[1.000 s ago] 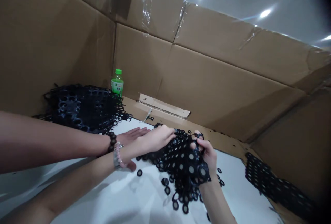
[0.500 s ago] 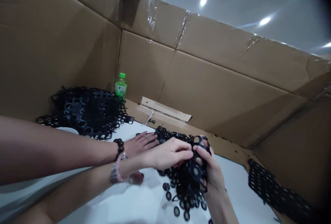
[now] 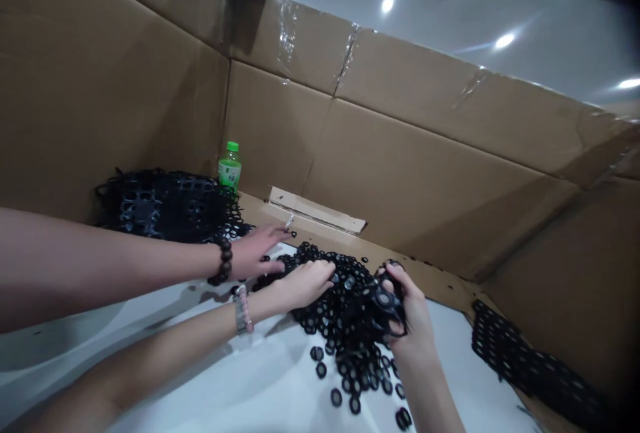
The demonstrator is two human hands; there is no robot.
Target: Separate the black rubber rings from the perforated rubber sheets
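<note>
In my right hand (image 3: 415,313) is a crumpled piece of black perforated sheet (image 3: 385,306), with the fingers wrapped round its upper end. Its holes look round, and it hangs over a pile of small black rings (image 3: 345,299) on the white surface. My left hand (image 3: 307,284), with a pink bead bracelet at the wrist, lies at the pile's left side. Its fingers are curled and closed, and whatever is under them is hidden. Several loose black rings (image 3: 336,397) are scattered in front of the pile.
Another person's hand (image 3: 257,253) with a dark bead bracelet reaches over from the left, beside the pile. A heap of black mesh sheets (image 3: 155,206) and a green bottle (image 3: 229,169) stand at the back left. Another perforated sheet (image 3: 525,353) lies right. Cardboard walls (image 3: 425,159) rise behind.
My left hand has moved left, away from the sheet in my right hand, down to the pile. The other person's hand has lifted and shifted back. My right hand still grips the sheet.
</note>
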